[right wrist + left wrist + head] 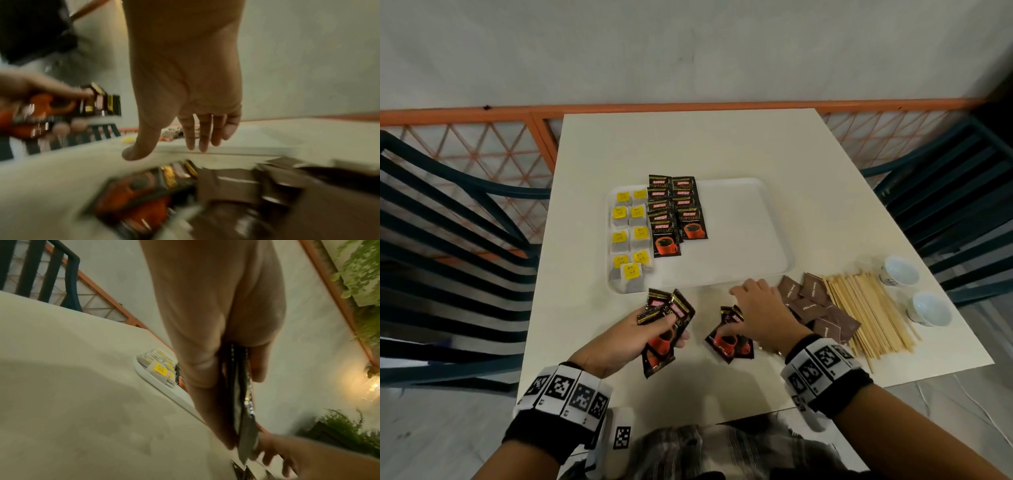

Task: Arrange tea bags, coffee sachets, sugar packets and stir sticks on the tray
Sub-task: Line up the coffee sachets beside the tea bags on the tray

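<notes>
Down at the left of the head view, two dark slatted chairs (448, 219) flank a smooth pale square tabletop (640, 144), one at each side edge of the frame. Left of centre, a white, round-cornered plastic tray (750, 212) carries nine tea bags (627, 236), soft grey pouches with square yellow tags, laid in two columns along its left side. Next to them stand two overlapping columns of glossy black coffee sachets (677, 219) printed with an orange cup; about eight show, the upper ones mostly covered. The right half of the tray is bare.

Below the tray, lower centre-left, the left hand (633, 339) is clamped round a fanned bunch of sachets (664, 329), thumb on top; three or four, the count unclear. In the left wrist view they appear only edge-on, as thin dark foil.

Right of that, the right hand (760, 315) hovers palm-down, fingers spread and loose, over loose sachets on the tabletop (729, 339); two or three show, partly hidden by the hand. The right wrist view is smeared by blur.

Further right lie matte brown sugar packets (811, 301), about seven, overlapping. Beside them is a loose heap of thin pale wooden stir sticks (873, 311), too many to count. At the far right sit two small white cups (914, 287).
</notes>
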A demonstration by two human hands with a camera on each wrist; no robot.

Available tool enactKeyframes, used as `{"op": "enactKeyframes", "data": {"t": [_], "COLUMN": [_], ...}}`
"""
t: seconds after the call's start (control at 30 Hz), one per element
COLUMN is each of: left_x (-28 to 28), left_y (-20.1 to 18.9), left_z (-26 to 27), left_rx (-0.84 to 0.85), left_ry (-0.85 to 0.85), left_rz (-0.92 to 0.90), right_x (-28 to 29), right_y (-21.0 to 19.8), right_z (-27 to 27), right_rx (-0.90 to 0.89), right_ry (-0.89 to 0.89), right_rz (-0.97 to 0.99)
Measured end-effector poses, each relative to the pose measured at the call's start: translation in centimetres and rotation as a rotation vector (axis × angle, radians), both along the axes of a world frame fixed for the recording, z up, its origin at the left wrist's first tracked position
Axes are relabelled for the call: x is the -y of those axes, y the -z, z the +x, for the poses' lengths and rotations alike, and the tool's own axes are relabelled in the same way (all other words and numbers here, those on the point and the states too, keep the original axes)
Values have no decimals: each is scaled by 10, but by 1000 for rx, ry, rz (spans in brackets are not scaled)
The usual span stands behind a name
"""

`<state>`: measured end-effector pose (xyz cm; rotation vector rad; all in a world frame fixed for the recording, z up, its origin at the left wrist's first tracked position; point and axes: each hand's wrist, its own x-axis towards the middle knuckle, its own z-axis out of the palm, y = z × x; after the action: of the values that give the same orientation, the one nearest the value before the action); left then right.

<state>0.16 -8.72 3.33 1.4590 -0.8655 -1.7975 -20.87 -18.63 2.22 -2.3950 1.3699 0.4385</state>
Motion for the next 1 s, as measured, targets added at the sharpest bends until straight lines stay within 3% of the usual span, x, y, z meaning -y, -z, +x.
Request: {"op": "enactKeyframes", "data": {"t": [0.07, 0.2, 0.47, 0.57, 0.7, 0.8, 0.87, 1.0], "left_x": [-2, -3, 5, 8, 15, 24, 32, 44], "left_y": [2, 6, 3, 1, 1, -7, -16, -32], "left_z": [3, 2, 10, 11, 4, -9, -21, -39], "left_rx": [-26, -46, 95, 134, 246, 269, 140, -164], "left_ry": [-77, -193, -229, -234, -260, -297, -331, -388], "left_rz": [21, 47, -20, -46, -87, -120, -102, 7], "right_x": [-1, -6, -10, -10, 4, 18, 25, 35], "right_y": [8, 14, 6, -2, -33, -56, -66, -66], "right_z": [-6, 0, 28, 36, 40, 38, 38, 41], "right_rx": [-148, -141, -86, 60, 419, 576, 651, 719], "right_ry": [11, 14, -106, -148, 17, -9, -63, -115], "right_rz": [-55, -35, 34, 51, 263, 456, 552, 519]}}
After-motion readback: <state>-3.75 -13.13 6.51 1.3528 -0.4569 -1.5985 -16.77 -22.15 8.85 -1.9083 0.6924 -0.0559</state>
